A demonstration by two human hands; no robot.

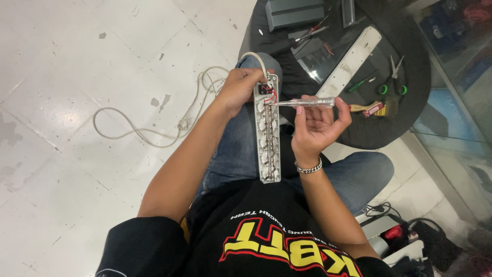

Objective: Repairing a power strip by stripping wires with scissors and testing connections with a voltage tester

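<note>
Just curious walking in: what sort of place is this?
Probably a small repair workshop: an opened power strip in hand, a screwdriver, and scissors on a round black table.

A black short-sleeved T-shirt [266,241] is worn, seen at the bottom centre of the frame; a large yellow-and-red print edged in white is carried across it. Blue denim jeans [353,174] are seen at centre and centre right. A silver chain bracelet [309,167] is worn at the right wrist. Both forearms are left bare.
</note>
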